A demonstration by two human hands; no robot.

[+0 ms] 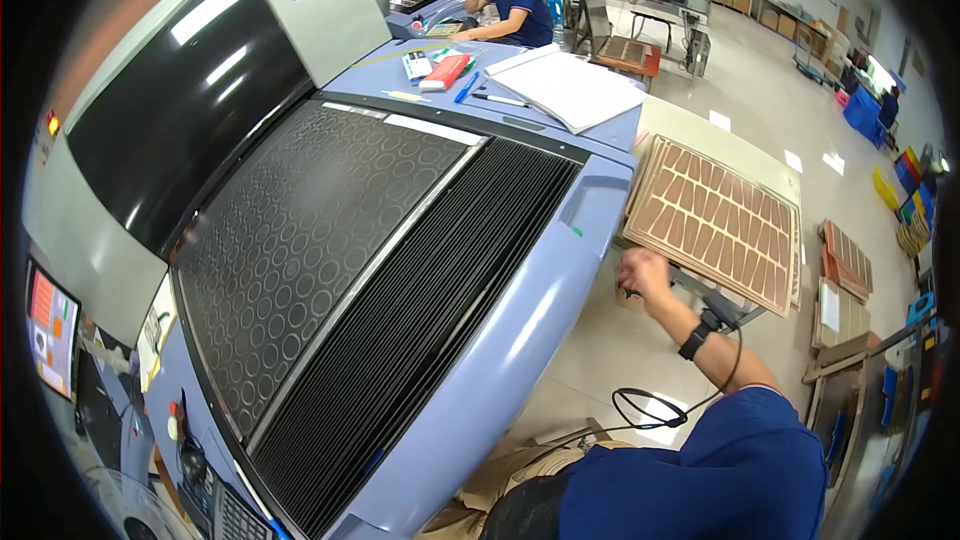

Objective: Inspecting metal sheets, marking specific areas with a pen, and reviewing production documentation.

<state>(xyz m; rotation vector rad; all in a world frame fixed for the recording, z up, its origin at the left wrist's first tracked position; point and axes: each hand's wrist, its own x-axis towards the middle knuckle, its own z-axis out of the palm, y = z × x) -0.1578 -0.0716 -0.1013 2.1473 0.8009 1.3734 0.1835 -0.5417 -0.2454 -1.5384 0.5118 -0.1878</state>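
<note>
At the near edge of the tan panel stack (715,220), which is lying tilted on a low stand just to the right of the big blue machine (520,340), the right hand (643,275) is reaching out with the arm stretched away from the body. The hand is blurred and turned away, so I cannot tell whether its fingers are curling round the stack's lower corner or only nearing it; it is looking close to that corner rather than on top of the sheets. The left hand is not showing anywhere in the view. A black band (694,341) is sitting on the right wrist, and a thin black cable (650,408) is looping down from it toward the blue sleeve (740,460). To handle this well, I judge the hand should be taking the top panel by its edge, lifting it flat so the rows of brown strips are not flexing, and keeping the cable clear of the stand's bracket. Further out, the machine's dark bed of ringed circles (310,240) is lying bare, white papers (570,88) and pens are resting on its top, and another person in blue (515,0) is sitting beyond.
</note>
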